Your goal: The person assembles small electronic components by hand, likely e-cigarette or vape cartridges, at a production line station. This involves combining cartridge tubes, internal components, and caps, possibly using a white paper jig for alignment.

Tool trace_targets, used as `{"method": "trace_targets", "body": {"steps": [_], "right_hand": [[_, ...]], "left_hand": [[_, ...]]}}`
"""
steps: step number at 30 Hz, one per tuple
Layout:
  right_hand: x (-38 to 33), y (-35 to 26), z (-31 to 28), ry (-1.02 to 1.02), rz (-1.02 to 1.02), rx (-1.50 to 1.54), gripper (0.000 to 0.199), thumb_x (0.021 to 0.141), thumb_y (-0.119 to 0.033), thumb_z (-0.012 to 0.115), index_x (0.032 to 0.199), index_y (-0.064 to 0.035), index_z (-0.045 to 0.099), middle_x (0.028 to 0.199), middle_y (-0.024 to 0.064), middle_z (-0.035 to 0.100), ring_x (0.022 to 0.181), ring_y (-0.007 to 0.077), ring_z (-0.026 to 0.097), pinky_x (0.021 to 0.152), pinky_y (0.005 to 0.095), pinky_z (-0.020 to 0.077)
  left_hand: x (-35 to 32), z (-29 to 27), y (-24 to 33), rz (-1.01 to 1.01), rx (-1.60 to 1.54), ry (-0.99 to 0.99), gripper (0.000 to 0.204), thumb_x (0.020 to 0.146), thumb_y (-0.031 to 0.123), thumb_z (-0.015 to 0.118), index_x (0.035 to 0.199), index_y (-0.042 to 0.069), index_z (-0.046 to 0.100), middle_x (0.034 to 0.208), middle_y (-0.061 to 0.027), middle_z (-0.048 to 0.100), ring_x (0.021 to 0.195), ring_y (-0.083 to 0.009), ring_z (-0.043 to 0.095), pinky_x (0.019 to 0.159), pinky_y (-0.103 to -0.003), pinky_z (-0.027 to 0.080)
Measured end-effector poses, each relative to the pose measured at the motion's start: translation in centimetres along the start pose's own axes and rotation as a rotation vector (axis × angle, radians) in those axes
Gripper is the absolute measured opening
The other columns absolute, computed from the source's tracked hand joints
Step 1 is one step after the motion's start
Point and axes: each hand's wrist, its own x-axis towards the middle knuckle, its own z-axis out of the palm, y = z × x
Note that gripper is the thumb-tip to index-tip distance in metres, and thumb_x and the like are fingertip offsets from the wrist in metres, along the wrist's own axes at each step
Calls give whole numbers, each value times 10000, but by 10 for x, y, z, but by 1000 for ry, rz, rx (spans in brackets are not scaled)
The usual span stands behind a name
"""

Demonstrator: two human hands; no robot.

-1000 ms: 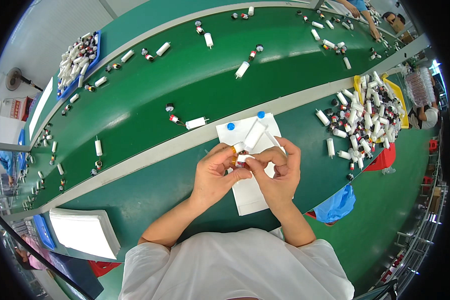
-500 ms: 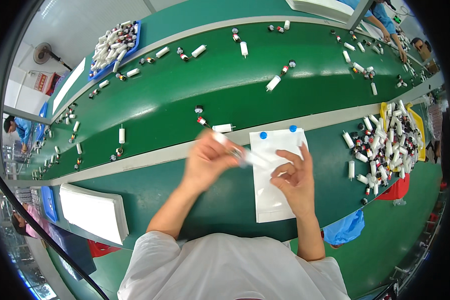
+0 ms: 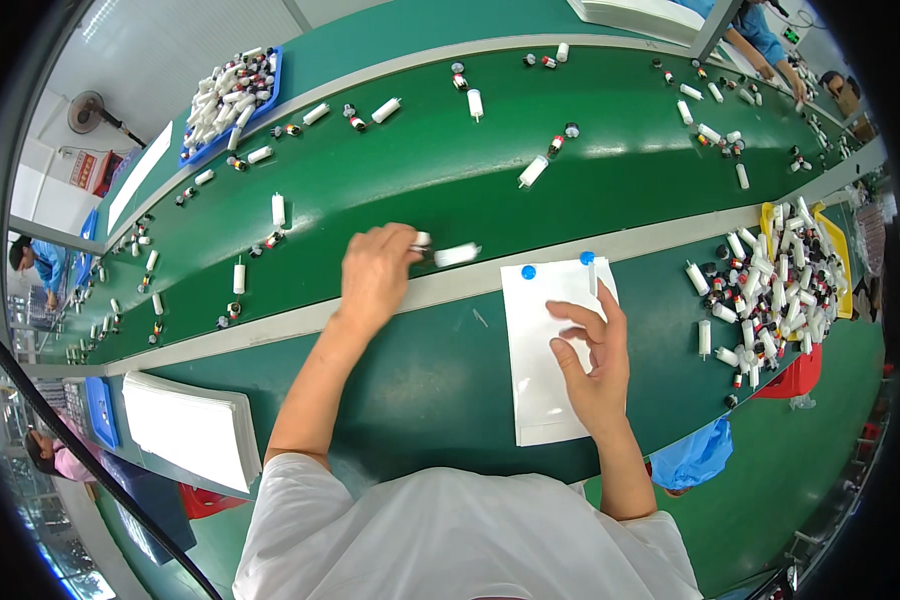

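Note:
My left hand (image 3: 375,275) reaches over the near edge of the green belt. Its fingers are closed around a small part with a white end (image 3: 422,240), mostly hidden behind them. Just right of the fingertips, blurred by motion, is a white cylinder (image 3: 457,255) with a thin pin at its end; a link between the two cannot be made out. Over a white sheet (image 3: 545,395) my right hand (image 3: 598,365) hovers, fingers bent and apart, holding nothing. Two blue round pieces, one a blue disc (image 3: 528,272), sit at the sheet's top edge.
More white cylinders with small red-and-black parts lie along the belt (image 3: 370,180). At right a yellow tray (image 3: 844,270) overflows with them; a blue tray (image 3: 273,95) stands beyond the belt. A stack of white sheets (image 3: 190,425) lies at left. Co-workers sit farther off.
My left hand has moved up and left onto the belt, and the blurred white piece it held is gone from it. Another cylinder appears farther left on the belt. Belt pieces have shifted left.

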Motion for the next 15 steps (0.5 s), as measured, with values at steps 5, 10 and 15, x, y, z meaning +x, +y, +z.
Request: {"method": "trace_targets", "body": {"steps": [5, 10, 15], "right_hand": [[12, -8, 2, -123, -343, -195, 788, 851, -5, 711, 1501, -13, 266, 1274, 180, 638, 1254, 297, 527, 1090, 427, 362], [9, -10, -9, -164, -143, 345, 809, 850, 68, 683, 1517, -51, 242, 1115, 138, 613, 1170, 227, 561, 933, 403, 500], [4, -12, -1, -136, -3, 523, 804, 836, 104, 678, 1504, -65, 263, 1146, 138, 597, 1121, 228, 591, 896, 376, 510]], "left_hand": [[-7, -26, 98, -387, -1474, -391, 225, 930, -24, 624, 1120, 56, 535, 983, -84, 659, 845, -168, 630, 729, -314, 513], [-13, -30, 108, -449, -1556, -513, 148, 984, 71, 595, 1107, 58, 513, 1022, -114, 657, 838, -149, 617, 688, -272, 491], [-15, -23, 118, -537, -1673, -420, 185, 974, 90, 622, 1130, 51, 529, 1009, -82, 667, 805, -130, 607, 674, -250, 464]]}}
